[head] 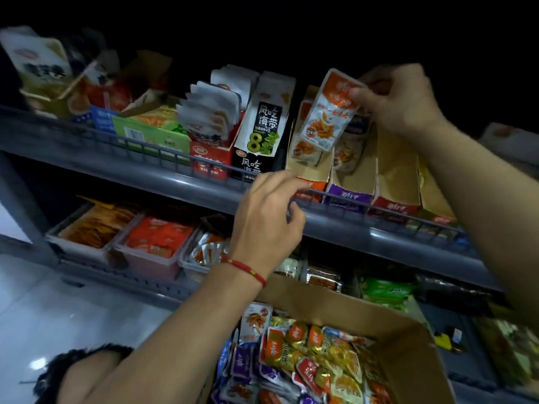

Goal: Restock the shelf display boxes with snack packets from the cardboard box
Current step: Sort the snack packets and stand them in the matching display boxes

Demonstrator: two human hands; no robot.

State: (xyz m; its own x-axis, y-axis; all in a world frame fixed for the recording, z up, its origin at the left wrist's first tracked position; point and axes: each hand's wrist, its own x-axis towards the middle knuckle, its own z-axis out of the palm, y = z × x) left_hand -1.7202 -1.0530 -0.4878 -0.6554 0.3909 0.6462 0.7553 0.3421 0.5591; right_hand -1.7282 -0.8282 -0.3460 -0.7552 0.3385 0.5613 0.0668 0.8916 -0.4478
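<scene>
My right hand [399, 100] pinches the top of an orange-and-white snack packet [326, 118] and holds it over the orange display box [306, 170] on the upper shelf. Next to that box stand a purple display box [350, 193] with a few packets in it and a red display box [396, 205]. My left hand [268, 220] hovers in front of the shelf rail with loosely curled fingers and nothing in it. Below, the cardboard box [379, 316] holds several mixed snack packets [315, 357] in orange, purple, red and gold.
The grey shelf rail [175, 158] runs across the upper shelf in front of other snack boxes, among them a black-and-white seaweed box [262, 126]. The lower shelf carries clear trays [151, 252] of red and orange packets. A shiny floor [43, 301] lies at the left.
</scene>
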